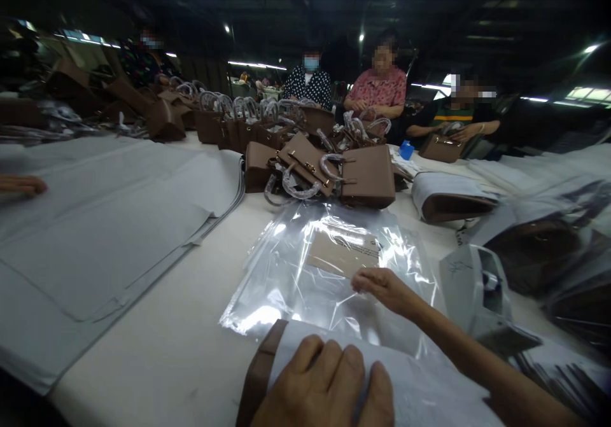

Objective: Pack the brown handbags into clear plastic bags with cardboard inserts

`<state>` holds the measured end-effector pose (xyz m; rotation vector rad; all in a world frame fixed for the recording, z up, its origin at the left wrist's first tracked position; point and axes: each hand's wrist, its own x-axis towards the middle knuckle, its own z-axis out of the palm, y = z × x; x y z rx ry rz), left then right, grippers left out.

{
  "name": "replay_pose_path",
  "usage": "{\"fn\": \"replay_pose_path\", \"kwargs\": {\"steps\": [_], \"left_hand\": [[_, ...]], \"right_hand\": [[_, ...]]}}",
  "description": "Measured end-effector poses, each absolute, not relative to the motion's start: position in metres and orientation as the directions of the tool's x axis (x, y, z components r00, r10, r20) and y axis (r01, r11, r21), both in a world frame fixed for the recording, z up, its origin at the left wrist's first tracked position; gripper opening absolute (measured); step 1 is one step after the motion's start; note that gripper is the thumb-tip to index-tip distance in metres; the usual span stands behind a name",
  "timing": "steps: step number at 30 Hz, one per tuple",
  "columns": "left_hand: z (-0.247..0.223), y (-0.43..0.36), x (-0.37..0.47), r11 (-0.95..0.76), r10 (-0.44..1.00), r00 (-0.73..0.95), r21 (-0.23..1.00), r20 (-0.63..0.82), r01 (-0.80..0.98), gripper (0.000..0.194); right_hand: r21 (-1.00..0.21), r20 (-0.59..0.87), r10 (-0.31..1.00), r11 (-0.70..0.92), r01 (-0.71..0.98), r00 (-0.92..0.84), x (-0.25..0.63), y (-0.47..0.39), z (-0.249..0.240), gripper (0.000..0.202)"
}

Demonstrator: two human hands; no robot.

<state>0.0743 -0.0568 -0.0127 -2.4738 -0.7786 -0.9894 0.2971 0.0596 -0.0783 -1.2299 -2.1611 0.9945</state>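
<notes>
My left hand [319, 382] presses down on a brown handbag [265, 366] partly covered with white paper [420, 389], at the bottom of the view. Its fingers are bent over the paper, and the thumb cannot be made out. Ahead of it lies a stack of clear plastic bags [286, 274], shiny and creased, with a tan printed card [334, 254] showing among them. My right hand [377, 287] reaches in from the right, its thumb and fingers pinched together on the top plastic bag, just below the card.
Brown handbags [367, 175] with wrapped handles are heaped beyond the plastic. Large white sheets [119, 204] are stacked left, near another person's hand [23, 185]. At right are a white dispenser-like object [472, 287] and a paper-wrapped handbag [453, 198]. Several people stand or sit across the table [167, 338].
</notes>
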Motion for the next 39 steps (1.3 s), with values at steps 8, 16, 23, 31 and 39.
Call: {"fn": "replay_pose_path", "kwargs": {"steps": [8,16,23,31,39], "left_hand": [[-0.009,-0.025,0.089,-0.729,0.683,0.675,0.213,0.278,0.65,0.043],[-0.015,-0.029,0.085,-0.609,0.469,0.341,0.019,0.815,0.793,0.047],[-0.016,-0.012,0.074,-0.467,0.738,0.29,0.15,0.61,0.871,0.012],[-0.007,-0.006,0.073,-0.42,0.807,0.321,0.099,0.495,0.902,0.033],[-0.013,-0.005,0.064,-0.509,0.642,0.257,0.151,0.723,0.847,0.011]], "right_hand": [[-0.766,0.084,0.93,0.29,0.574,-0.357,0.308,0.051,-0.028,0.032],[-0.678,0.088,0.841,0.444,0.586,-0.534,0.307,0.01,0.005,0.029],[-0.489,0.007,0.882,0.414,0.768,-0.471,0.281,-0.019,0.007,0.039],[-0.294,0.111,0.892,0.45,0.843,-0.437,0.259,-0.015,0.002,0.025],[0.25,0.095,0.952,0.261,0.932,-0.292,0.284,0.009,0.001,0.014]]}}
